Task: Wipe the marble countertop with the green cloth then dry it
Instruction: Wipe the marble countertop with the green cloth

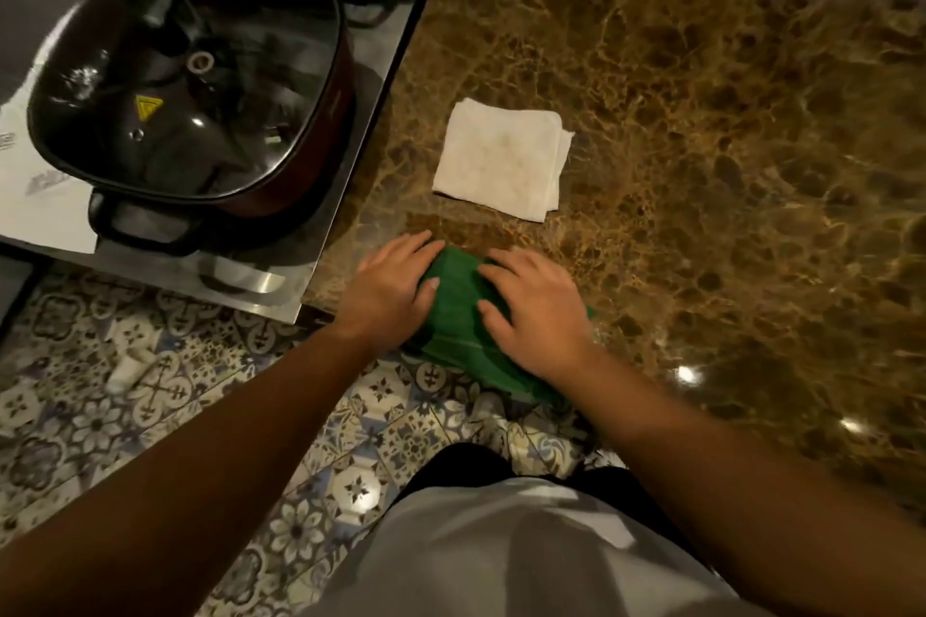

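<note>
Fingers of the left hand (396, 288) are laid flat and spread, released rather than clenched, with the tips resting on the left part of the green cloth (458, 311); nothing is gripped. Fingers of the right hand (536, 311) are likewise extended and pressed palm-down on the right part of the cloth. The cloth is seen bunched at the near edge of the marble countertop (726, 140), with one end hanging over that edge toward the patterned floor (125, 416). The step in hand is judged to be the wet wipe, barely begun. For a good result, the cloth should be pulled fully onto the stone and flattened, firm even pressure kept under both palms, and overlapping strokes run outward from the near edge. To the left, a dark pot (190, 80) with a glass lid is noted on a steel surface (386, 65); a yellow triangular warning sticker (148, 108) is visible on the lid, its text too small to read. Grey print on a white sheet (45, 195) under the pot cannot be read. Beyond the hands, a folded white cloth (501, 165) lies apart from the green one, presumably reserved for drying; it should be kept off wet areas until then.
</note>
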